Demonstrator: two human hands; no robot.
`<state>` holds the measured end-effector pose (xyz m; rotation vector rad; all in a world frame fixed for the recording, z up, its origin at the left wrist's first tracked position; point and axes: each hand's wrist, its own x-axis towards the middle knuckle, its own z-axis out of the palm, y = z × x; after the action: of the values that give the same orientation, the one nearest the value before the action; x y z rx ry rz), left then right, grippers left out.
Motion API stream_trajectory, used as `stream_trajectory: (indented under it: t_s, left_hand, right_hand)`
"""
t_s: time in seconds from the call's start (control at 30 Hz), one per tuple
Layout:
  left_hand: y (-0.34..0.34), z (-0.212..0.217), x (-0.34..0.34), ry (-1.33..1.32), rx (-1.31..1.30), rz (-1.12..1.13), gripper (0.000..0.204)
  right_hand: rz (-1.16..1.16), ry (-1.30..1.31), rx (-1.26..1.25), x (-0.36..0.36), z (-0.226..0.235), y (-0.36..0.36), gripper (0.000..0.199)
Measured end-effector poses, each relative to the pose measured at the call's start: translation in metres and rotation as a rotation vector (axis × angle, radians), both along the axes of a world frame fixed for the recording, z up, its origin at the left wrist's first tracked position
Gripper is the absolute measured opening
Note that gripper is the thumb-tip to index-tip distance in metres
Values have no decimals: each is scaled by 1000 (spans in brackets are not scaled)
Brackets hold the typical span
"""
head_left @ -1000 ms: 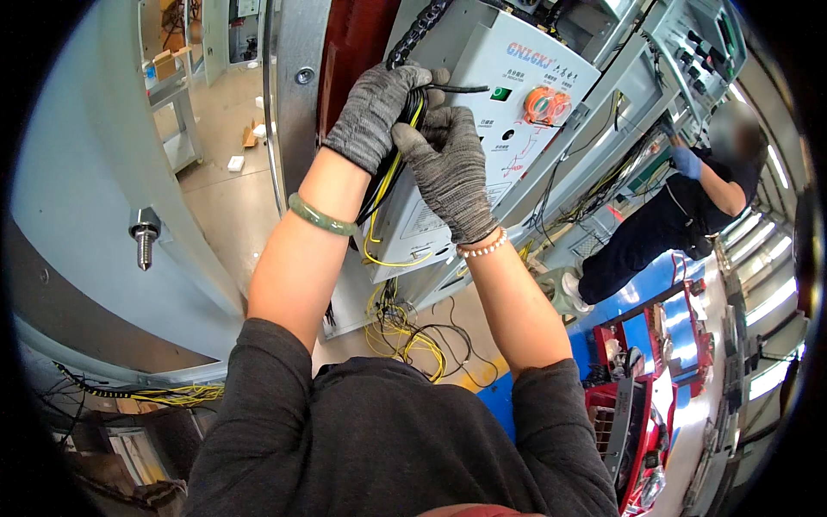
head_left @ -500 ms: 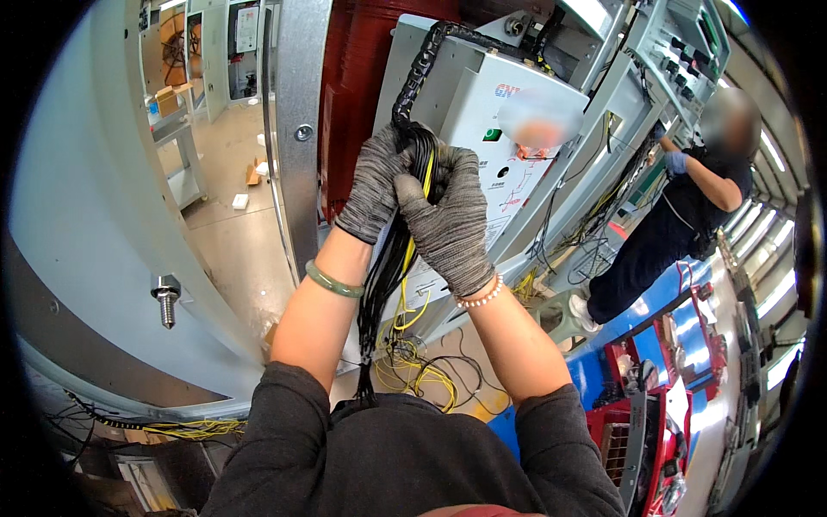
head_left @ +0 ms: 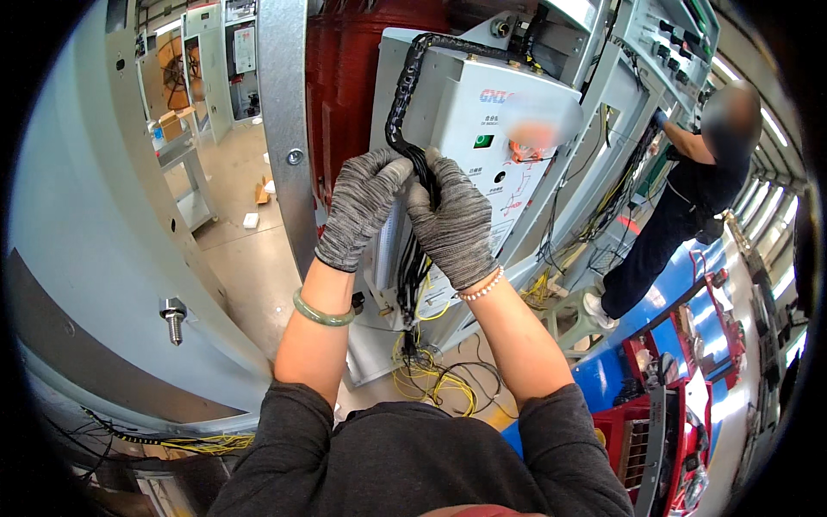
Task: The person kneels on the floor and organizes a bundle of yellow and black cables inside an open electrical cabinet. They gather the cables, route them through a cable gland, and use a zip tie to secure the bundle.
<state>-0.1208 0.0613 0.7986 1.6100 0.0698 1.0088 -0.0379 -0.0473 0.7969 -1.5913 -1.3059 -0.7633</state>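
With my left hand [head_left: 360, 207] and right hand [head_left: 454, 224] both clenched on the black cable bundle [head_left: 412, 90] against the grey cabinet [head_left: 482, 129], I reckon a hard tug could strain the loose yellow wires [head_left: 431, 379] below the cabinet.

The gloved left hand [head_left: 360, 207] and right hand [head_left: 454, 226] cover the stretch of black cable bundle [head_left: 401, 103] between them. Part of the grey cabinet's [head_left: 482, 112] front label is blurred. The co-worker's [head_left: 680, 207] far hand disappears among the wiring, and the yellow wires [head_left: 431, 375] are too tangled to follow.
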Motion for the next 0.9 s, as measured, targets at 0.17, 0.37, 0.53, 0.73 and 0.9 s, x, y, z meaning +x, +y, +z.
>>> stream_trajectory:
  t_s: [0.17, 0.37, 0.53, 0.73, 0.9]
  left_hand:
    - [-6, 5, 0, 67, 295, 312, 23]
    - [-3, 19, -9, 114, 351, 444, 30]
    - [-8, 35, -12, 166, 667, 686, 32]
    - [-10, 16, -18, -34, -64, 186, 25]
    - [-10, -27, 2, -151, -20, 312, 23]
  right_hand:
    - [-78, -32, -94, 5, 12, 1, 38]
    - [-218, -66, -327, -5, 34, 1, 26]
    - [-288, -202, -503, -2, 56, 13, 23]
    - [-260, -205, -446, -1, 48, 19, 23]
    - [-127, -71, -277, 3, 46, 23, 24]
